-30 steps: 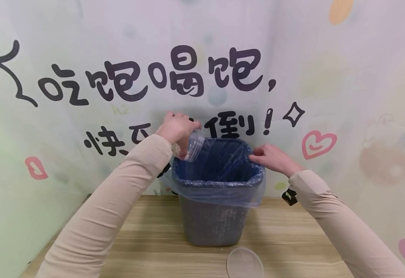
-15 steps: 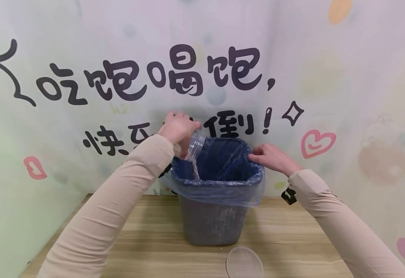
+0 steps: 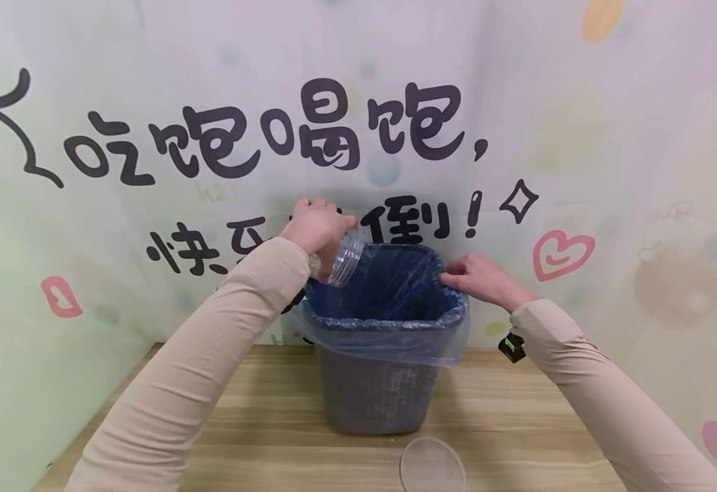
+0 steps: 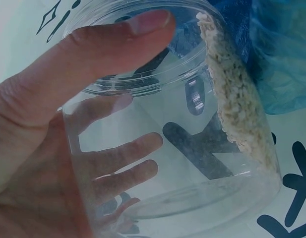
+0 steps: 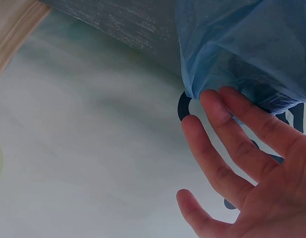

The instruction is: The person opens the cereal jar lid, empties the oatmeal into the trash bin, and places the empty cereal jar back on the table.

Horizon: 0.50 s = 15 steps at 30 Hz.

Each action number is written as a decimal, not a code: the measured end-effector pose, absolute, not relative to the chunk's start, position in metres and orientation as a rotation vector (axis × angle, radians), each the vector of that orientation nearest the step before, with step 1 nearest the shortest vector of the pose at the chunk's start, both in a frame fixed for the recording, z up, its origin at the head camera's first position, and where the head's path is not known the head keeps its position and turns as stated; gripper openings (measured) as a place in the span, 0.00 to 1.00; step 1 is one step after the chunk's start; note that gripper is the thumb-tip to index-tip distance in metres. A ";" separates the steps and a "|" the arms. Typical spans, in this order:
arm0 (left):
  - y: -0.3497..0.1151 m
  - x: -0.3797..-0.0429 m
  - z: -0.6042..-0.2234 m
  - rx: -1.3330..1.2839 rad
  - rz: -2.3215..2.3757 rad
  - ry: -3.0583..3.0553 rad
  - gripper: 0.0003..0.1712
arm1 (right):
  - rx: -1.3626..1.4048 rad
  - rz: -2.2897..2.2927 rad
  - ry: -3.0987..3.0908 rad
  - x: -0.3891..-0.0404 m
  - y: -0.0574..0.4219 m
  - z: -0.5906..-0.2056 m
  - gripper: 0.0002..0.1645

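Observation:
My left hand grips a clear plastic jar, tipped with its mouth over the left rim of a grey trash can. In the left wrist view the thumb lies across the jar's neck and the other fingers show through its wall. Pale, grainy flakes lie along the jar's lower side, up to the mouth. A blue plastic bag lines the can and folds over its rim. At the right rim my right hand holds the bagged edge, its fingers outside; the thumb is hidden in the right wrist view.
The can stands on a wood-grain table, close to the printed backdrop. A round, clear lid lies in front of it near the bottom of the head view. A pale green wall bounds the left side.
Half a second ago a thin pale stream fell from the jar into the can; none shows falling now. The jar has shifted slightly right since the first frame. My right hand stays at the rim.

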<state>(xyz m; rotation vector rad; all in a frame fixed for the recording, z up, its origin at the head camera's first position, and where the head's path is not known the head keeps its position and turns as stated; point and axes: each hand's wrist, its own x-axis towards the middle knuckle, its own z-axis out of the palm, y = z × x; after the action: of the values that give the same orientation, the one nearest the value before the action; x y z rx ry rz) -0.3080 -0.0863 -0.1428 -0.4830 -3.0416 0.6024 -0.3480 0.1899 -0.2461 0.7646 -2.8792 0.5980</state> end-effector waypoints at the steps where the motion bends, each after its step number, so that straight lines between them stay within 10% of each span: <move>1: -0.086 -0.308 -0.143 -0.483 0.604 -3.041 0.59 | 0.765 0.598 -2.880 -0.348 0.190 -0.246 0.19; 15: -0.082 -0.309 -0.143 -0.460 0.631 -3.051 0.59 | 0.782 0.610 -2.873 -0.347 0.189 -0.245 0.16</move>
<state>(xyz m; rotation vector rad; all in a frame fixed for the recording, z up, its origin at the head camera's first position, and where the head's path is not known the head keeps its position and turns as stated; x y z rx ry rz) -0.3092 -0.0824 -0.1432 -0.4600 -3.0513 0.6307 -0.3467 0.1893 -0.2447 0.7820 -2.8726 0.6105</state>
